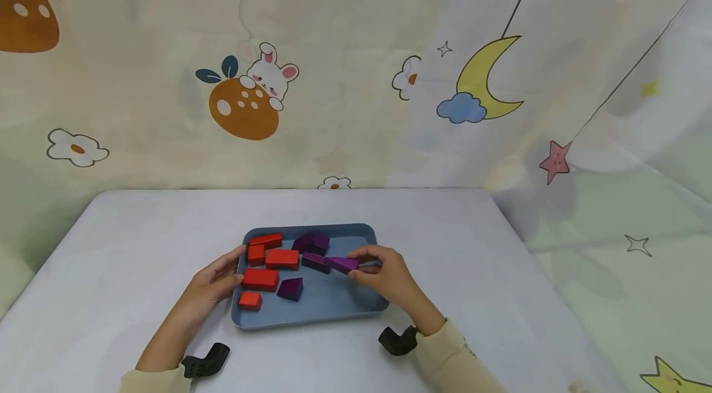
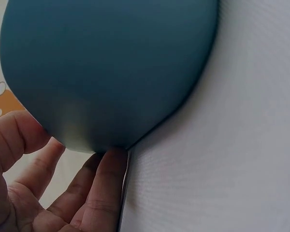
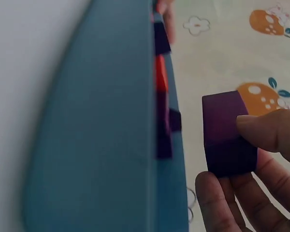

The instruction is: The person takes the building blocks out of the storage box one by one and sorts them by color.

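Purple blocks (image 1: 316, 262) could be knocked if the piece (image 1: 342, 264) pinched by the right hand (image 1: 385, 270) is lowered carelessly.

Showing red on five blocks (image 1: 282, 259), dk purple on others (image 1: 289, 290) incl. held block (image 1: 342, 264), plain blue-grey on tray (image 1: 328, 304), white on bench (image 1: 445, 226), cream on sleeves (image 1: 457, 356), blk on wrist gear (image 1: 397, 342). Sporting bunny (image 1: 268, 79), yellow moon (image 1: 473, 76) & flower (image 1: 60, 147) prints on pale backdrop (image 1: 345, 71).

Smooth tray (image 1: 339, 305), perhaps plastic, matt purple block (image 3: 224, 123), cloth backdrop (image 1: 350, 90)
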{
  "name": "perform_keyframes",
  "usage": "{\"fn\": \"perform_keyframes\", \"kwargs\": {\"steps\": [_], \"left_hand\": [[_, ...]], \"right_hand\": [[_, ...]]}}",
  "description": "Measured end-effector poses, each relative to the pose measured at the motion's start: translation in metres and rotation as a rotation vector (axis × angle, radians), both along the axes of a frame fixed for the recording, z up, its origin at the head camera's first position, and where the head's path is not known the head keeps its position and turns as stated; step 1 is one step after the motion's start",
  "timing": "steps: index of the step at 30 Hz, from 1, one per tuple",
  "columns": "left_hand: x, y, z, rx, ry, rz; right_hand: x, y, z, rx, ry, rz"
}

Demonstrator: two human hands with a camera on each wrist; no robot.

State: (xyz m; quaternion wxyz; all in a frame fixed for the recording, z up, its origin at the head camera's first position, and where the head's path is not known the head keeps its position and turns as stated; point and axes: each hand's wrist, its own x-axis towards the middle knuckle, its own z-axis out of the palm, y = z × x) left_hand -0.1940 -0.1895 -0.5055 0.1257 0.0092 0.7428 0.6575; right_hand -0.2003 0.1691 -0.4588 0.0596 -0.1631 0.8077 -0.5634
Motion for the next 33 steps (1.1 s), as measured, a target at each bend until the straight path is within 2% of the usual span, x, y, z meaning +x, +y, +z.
{"fn": "perform_keyframes", "kwargs": {"steps": [9,15,18,23,28,33], "left_hand": [[0.007,0.0,-0.005,-0.015,-0.062,0.013],[0.005,-0.001,-0.004,-0.027,-0.064,0.004],[-0.001,0.0,-0.001,-0.027,-0.052,-0.008],[-0.001,-0.002,0.0,-0.037,-0.034,-0.011],[-0.001,-0.003,-0.001,-0.027,-0.007,-0.009],[-0.002,-0.001,-0.002,-0.029,0.01,-0.006]], "right_hand": [[-0.022,0.05,0.017,0.059,0.043,0.032],[-0.037,0.079,0.016,0.134,0.075,-0.044],[-0.046,0.092,0.013,0.208,0.122,-0.113],[-0.059,0.101,-0.001,0.318,0.146,-0.155],[-0.069,0.103,-0.015,0.356,0.132,-0.157],[-0.076,0.104,-0.021,0.382,0.104,-0.198]]}}
